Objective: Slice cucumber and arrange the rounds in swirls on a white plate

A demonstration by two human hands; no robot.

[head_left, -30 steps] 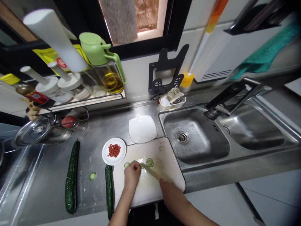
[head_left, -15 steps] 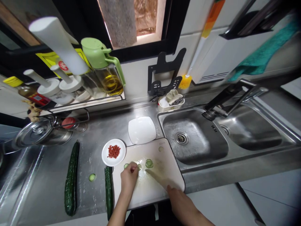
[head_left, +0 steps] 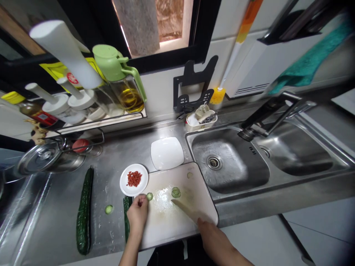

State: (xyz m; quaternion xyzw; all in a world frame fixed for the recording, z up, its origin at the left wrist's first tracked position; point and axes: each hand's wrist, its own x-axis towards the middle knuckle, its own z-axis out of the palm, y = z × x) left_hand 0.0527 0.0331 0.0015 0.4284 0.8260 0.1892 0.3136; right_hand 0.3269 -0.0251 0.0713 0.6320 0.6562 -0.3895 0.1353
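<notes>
My left hand (head_left: 138, 213) is at the left edge of the white cutting board (head_left: 163, 231). Its fingers are pinched together at a round cucumber slice (head_left: 149, 196), and the fingertips are partly hidden. A cut length of cucumber (head_left: 127, 216) lies partly behind that hand. With my right hand (head_left: 208, 232) I grip a kitchen knife (head_left: 184, 209) at the board's right side, its blade flat above the surface and pointing left. Just past the knife tip is a small overlapping stack of cucumber slices (head_left: 175, 192). Another thin slice (head_left: 190, 175) rests near the far right corner.
A white plate of chopped red pieces (head_left: 124, 184) stands left of the board, a square white dish (head_left: 167, 153) behind it. A whole cucumber (head_left: 84, 210) and a cucumber end (head_left: 108, 209) lie on the steel counter. At right is the sink (head_left: 233, 170); an oil jug (head_left: 129, 94) stands on the shelf.
My left hand has moved left across the board, and the slice at its fingertips is no longer in the middle. My right hand and the knife have stayed in place.
</notes>
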